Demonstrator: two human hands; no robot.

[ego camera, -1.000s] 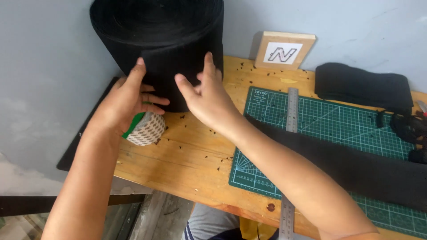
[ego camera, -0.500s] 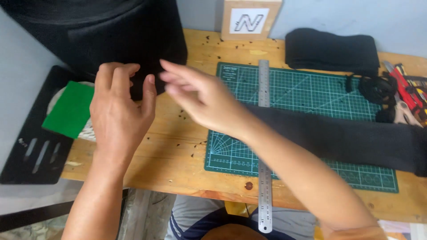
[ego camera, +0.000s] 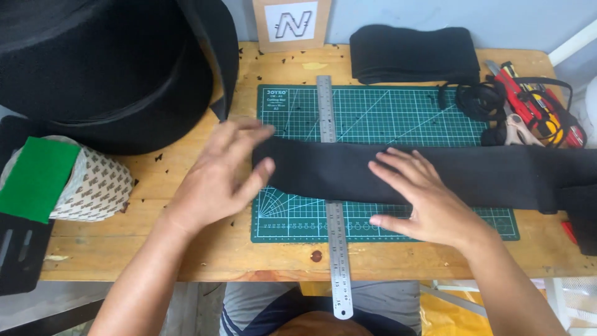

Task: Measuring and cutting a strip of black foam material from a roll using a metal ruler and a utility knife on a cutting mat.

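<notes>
Two hands point(ego camera: 230, 177) point(ego camera: 423, 199) flat on one black strip point(ego camera: 497, 174) (over one ruler point(ego camera: 336, 249)).

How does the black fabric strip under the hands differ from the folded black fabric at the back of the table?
The fabric strip lies spread flat across the cutting mat, over the steel ruler; the folded fabric sits bunched, off the mat. Both hands, left and right, press the strip; nothing touches the folded fabric. Both are black.

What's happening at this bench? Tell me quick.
A person presses both hands flat on a black fabric strip lying across a green cutting mat. The left hand holds its end, the right hand rests mid-strip. A steel ruler runs under the strip. A big black fabric roll stands at the left.
</notes>
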